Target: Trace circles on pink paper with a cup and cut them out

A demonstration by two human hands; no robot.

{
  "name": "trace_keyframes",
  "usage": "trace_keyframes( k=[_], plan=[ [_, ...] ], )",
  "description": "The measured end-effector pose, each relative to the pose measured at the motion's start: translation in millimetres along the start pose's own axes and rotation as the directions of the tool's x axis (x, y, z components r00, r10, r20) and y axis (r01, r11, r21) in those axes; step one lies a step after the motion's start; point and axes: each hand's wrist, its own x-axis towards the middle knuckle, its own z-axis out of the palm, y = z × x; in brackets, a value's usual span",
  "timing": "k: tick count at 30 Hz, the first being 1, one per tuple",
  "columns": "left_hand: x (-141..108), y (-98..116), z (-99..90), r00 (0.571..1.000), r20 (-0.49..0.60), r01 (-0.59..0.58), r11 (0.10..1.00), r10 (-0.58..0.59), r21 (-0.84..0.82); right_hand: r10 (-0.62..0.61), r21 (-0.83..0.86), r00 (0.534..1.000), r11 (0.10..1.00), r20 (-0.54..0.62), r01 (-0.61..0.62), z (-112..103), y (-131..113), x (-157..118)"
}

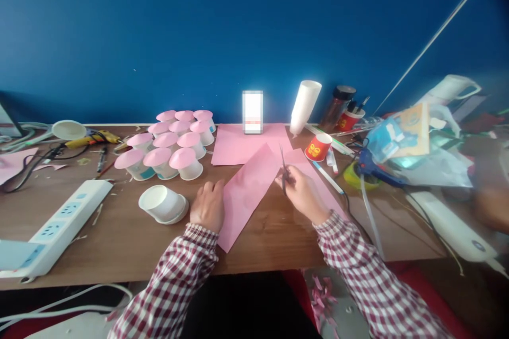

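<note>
My right hand is closed round the handles of a pair of scissors, whose blades point up and away from me. Under my left hand, with its fingers bent, is the left edge of a pink paper strip that slants across the table. The thumb side is partly hidden. The scissors are at the strip's right edge. Another pink sheet lies flat behind it, and a further pink piece lies partly beneath my right forearm. Left of my left hand, white paper cups rest on the table.
Several cups topped with pink paper cones stand at the back left. A power strip lies left. A red cup, a white cup stack, a blue glue gun and plastic bags are right. Another person's blurred hand shows far right.
</note>
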Motion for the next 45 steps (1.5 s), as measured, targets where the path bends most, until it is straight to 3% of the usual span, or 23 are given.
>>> trace_keyframes(
  k=[3, 8, 14, 16, 20, 25, 28, 33, 37, 39, 41, 43, 44, 45],
  plan=[
    [-0.4, 2.3, -8.1, 1.000, 0.001, 0.009, 0.995, -0.009, -0.100, -0.002, 0.016, 0.995, 1.000, -0.104, 0.004, -5.3, 11.0, 4.4],
    [9.7, 0.8, -22.5, 0.995, -0.051, -0.100, 0.955, 0.089, -0.279, -0.020, 0.107, 0.961, 0.993, -0.276, 0.051, -29.2, 27.5, 11.6],
    [25.2, 1.6, -35.7, 0.977, -0.056, -0.214, 0.933, 0.207, -0.289, 0.072, 0.367, 0.993, 0.930, -0.095, -0.032, -54.2, 38.2, 11.6],
    [28.4, 2.4, -38.0, 0.969, -0.050, -0.246, 0.925, 0.242, -0.289, 0.101, 0.433, 0.991, 0.900, -0.083, -0.056, -56.6, 43.6, 11.1],
    [33.8, 1.0, -39.8, 0.956, -0.035, -0.288, 0.906, 0.292, -0.310, 0.126, 0.463, 0.986, 0.884, -0.113, -0.060, -58.3, 53.6, 10.8],
    [38.0, -2.6, -38.9, 0.949, -0.032, -0.306, 0.894, 0.314, -0.328, 0.168, 0.500, 0.986, 0.852, 0.014, -0.152, -58.6, 56.9, 7.1],
    [39.0, -3.1, -37.0, 0.946, -0.032, -0.314, 0.890, 0.322, -0.330, 0.195, 0.522, 0.981, 0.835, 0.013, -0.173, -57.0, 58.3, 4.4],
    [41.6, -1.4, -35.7, 0.949, -0.055, -0.310, 0.887, 0.310, -0.342, 0.211, 0.533, 0.977, 0.832, -0.041, -0.157, -54.8, 57.3, 1.8],
    [32.5, 9.6, -33.3, 0.958, -0.256, -0.222, 0.900, 0.130, -0.375, 0.337, 0.583, 0.939, 0.777, -0.067, -0.237, -50.8, 55.9, -0.4],
    [16.5, 21.6, -28.2, 0.940, -0.334, -0.247, 0.814, 0.069, -0.526, 0.383, 0.617, 0.920, 0.745, -0.085, -0.253, -47.0, 58.4, -1.3],
    [-6.4, 37.1, -20.6, 0.972, -0.226, -0.215, 0.628, 0.063, -0.748, 0.382, 0.627, 0.916, 0.745, -0.122, -0.228, -42.5, 62.3, -1.4],
    [-29.8, 53.0, -13.0, 0.996, 0.050, 0.021, 0.339, 0.076, -0.941, 0.377, 0.637, 0.912, 0.746, -0.162, -0.195, -38.1, 65.1, -0.3],
    [-39.2, 59.9, -10.2, 0.968, 0.236, 0.223, 0.148, 0.081, -0.964, 0.384, 0.652, 0.906, 0.736, -0.179, -0.183, -36.1, 65.4, 0.7],
    [-45.9, 65.5, -8.6, 0.908, 0.411, 0.415, -0.047, 0.077, -0.908, 0.395, 0.674, 0.898, 0.718, -0.194, -0.170, -34.6, 64.6, 2.0]
  ],
)
